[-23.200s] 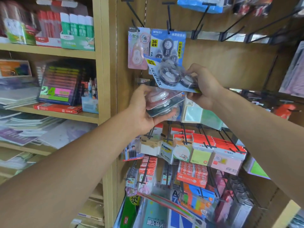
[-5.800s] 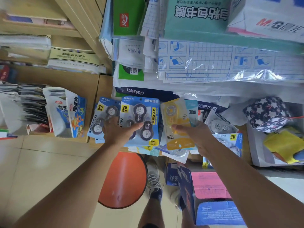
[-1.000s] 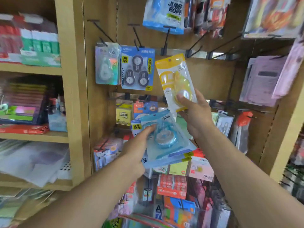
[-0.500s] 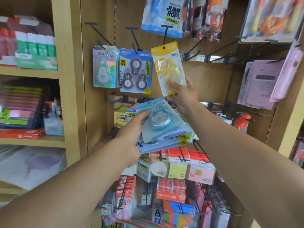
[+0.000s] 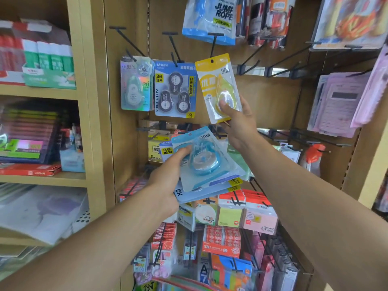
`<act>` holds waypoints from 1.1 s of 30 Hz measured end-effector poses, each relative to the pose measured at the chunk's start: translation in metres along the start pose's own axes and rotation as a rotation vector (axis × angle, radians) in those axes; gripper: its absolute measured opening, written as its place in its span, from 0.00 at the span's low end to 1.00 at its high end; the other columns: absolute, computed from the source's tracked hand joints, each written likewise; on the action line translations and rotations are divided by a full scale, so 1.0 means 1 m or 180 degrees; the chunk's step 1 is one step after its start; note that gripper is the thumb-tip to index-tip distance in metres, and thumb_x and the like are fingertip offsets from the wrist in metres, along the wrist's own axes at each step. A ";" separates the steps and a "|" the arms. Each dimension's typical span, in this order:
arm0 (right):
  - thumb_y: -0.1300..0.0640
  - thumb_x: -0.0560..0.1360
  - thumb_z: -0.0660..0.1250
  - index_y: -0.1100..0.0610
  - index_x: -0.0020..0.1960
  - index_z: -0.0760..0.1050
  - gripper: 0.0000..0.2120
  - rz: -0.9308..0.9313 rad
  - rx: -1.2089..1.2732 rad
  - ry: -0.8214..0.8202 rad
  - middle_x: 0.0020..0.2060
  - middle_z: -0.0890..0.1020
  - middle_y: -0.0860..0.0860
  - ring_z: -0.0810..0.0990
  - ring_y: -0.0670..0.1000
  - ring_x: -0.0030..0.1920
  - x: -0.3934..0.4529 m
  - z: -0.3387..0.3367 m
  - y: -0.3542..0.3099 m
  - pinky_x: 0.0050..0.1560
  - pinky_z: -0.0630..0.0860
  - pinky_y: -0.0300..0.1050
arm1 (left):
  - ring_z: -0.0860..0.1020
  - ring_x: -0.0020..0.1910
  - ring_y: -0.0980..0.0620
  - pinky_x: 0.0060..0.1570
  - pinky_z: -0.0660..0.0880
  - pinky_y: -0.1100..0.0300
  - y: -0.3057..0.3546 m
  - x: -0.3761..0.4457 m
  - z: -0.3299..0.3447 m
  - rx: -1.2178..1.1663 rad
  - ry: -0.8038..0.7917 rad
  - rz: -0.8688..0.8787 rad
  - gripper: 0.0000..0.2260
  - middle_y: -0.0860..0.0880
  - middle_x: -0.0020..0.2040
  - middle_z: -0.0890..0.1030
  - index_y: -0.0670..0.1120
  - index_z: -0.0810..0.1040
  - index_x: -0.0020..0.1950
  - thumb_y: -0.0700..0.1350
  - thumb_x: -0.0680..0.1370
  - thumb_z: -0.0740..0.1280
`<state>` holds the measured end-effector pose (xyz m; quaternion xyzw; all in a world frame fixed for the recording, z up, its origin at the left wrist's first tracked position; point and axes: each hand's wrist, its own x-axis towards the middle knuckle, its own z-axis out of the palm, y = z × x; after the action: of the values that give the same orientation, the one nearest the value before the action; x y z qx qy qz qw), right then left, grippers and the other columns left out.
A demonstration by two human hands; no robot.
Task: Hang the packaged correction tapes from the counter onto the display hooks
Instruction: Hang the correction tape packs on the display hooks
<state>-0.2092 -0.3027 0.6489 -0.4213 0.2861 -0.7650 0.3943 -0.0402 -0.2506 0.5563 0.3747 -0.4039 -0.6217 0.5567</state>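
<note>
My right hand (image 5: 237,122) grips the lower end of a yellow correction tape pack (image 5: 218,85) and holds it upright, its hang hole right at the tip of a black display hook (image 5: 214,44). My left hand (image 5: 168,177) holds a stack of packs lower down, with a light blue correction tape pack (image 5: 206,162) on top and blue value packs under it. On the two hooks to the left hang a blue three-piece value pack (image 5: 175,89) and a holographic single pack (image 5: 135,84).
More bare black hooks (image 5: 252,59) stick out to the right of the yellow pack. A jump rope bag (image 5: 212,17) hangs just above. Sticky notes (image 5: 231,215) fill the hooks below, and wooden shelves (image 5: 42,93) with glue sticks stand at the left.
My right hand has raised the yellow pack up to the hook between the value pack and the bare hooks. My left hand has stayed low with its stack.
</note>
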 end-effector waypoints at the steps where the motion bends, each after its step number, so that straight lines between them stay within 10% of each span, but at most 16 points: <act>1: 0.64 0.74 0.76 0.50 0.67 0.74 0.25 0.0025 0.0005 -0.0007 0.58 0.84 0.55 0.86 0.54 0.48 -0.001 -0.001 0.000 0.34 0.81 0.45 | 0.87 0.48 0.44 0.43 0.83 0.52 0.000 -0.003 -0.001 -0.0025 -0.0011 -0.0007 0.23 0.45 0.54 0.87 0.49 0.83 0.59 0.60 0.70 0.76; 19: 0.62 0.73 0.78 0.49 0.68 0.74 0.27 0.0081 -0.0013 0.0170 0.58 0.85 0.55 0.86 0.59 0.55 -0.001 0.013 -0.002 0.50 0.85 0.60 | 0.88 0.47 0.45 0.48 0.84 0.48 0.024 -0.049 0.010 0.0061 -0.0011 -0.0045 0.18 0.49 0.47 0.89 0.54 0.87 0.53 0.61 0.68 0.78; 24: 0.63 0.73 0.77 0.52 0.69 0.74 0.27 -0.0003 -0.0042 0.0358 0.58 0.84 0.54 0.85 0.56 0.55 0.001 0.016 -0.002 0.39 0.84 0.47 | 0.87 0.48 0.45 0.54 0.83 0.45 0.024 -0.046 0.005 0.0078 0.0012 -0.0036 0.20 0.49 0.48 0.89 0.54 0.87 0.54 0.62 0.66 0.79; 33: 0.59 0.69 0.79 0.53 0.55 0.78 0.17 0.0274 -0.0740 0.0723 0.48 0.86 0.53 0.88 0.57 0.45 0.027 0.024 0.000 0.45 0.86 0.57 | 0.87 0.48 0.44 0.57 0.82 0.41 0.036 -0.040 0.000 0.0178 -0.0005 -0.0013 0.21 0.49 0.48 0.89 0.55 0.87 0.53 0.62 0.64 0.79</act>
<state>-0.1973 -0.3283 0.6724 -0.3623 0.4332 -0.7518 0.3404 -0.0223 -0.2131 0.5898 0.3904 -0.4208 -0.6116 0.5445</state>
